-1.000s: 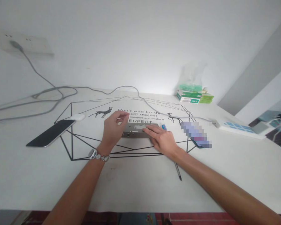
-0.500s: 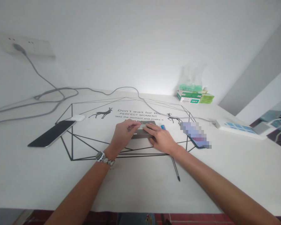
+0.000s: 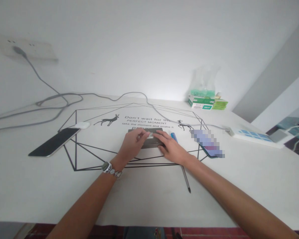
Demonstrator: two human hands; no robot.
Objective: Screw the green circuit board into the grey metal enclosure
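Observation:
A dark grey flat box [image 3: 150,143] lies at the middle of the white table, partly covered by both hands. My left hand [image 3: 134,142], with a silver watch [image 3: 106,167] on its wrist, is closed in a pinch over the box's left part. Its thumb and forefinger meet at a small pale strip [image 3: 150,135] on the box; the strip's kind is too small to make out. My right hand [image 3: 170,146] rests over the box's right side, fingers stretched out and fingertips near the strip. A blue-and-grey pen [image 3: 185,179] lies partly under the right wrist.
To the left are a dark-screened phone [image 3: 55,142] and a white mouse-like object [image 3: 83,125]. A second phone [image 3: 208,142], its screen pixelated, lies right, near a white power strip [image 3: 256,137]. A grey cable [image 3: 137,92] crosses behind; small boxes [image 3: 201,102] stand by the wall.
My left fingers have shifted slightly at the strip, and more of the box's left end shows. The right hand stays over the box, its fingers slightly shifted.

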